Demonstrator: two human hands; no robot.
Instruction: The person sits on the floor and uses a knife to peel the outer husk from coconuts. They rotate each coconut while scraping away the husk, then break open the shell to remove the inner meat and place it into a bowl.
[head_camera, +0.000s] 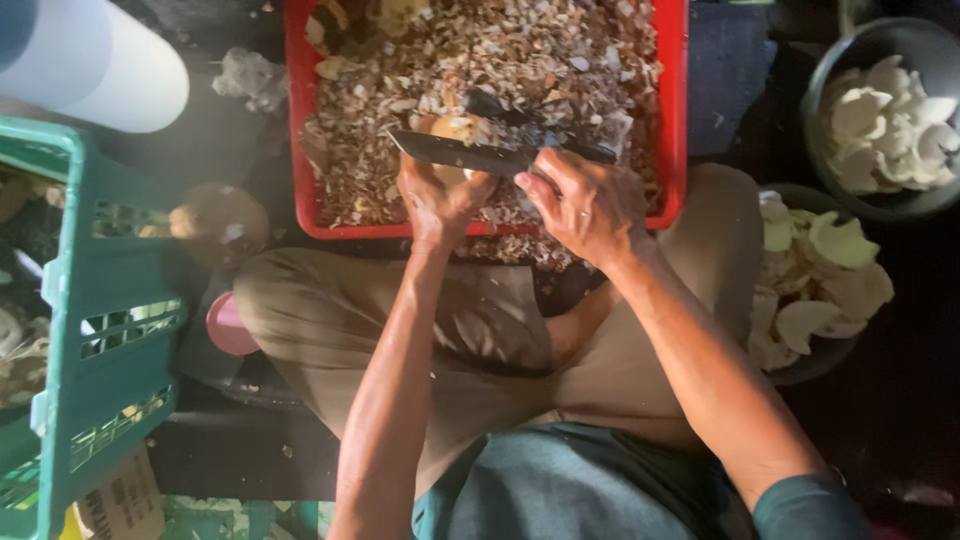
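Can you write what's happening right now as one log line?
left hand: holds pale round piece | right hand: holds knife | under: red crate of shavings

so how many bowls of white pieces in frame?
2, both on the right: a dark bowl at top right, cut by the frame edge, and a second bowl below it beside the knee. More could sit outside the view.

Person — wearing a teal shirt (580, 480) with short sleeves, cuff (810, 505) showing at the right arm; khaki trousers (400, 310) covering both legs. Forearms going bare; right hand (585, 205) wearing a thin ring (586, 212) — left hand (440, 200) wearing nothing.
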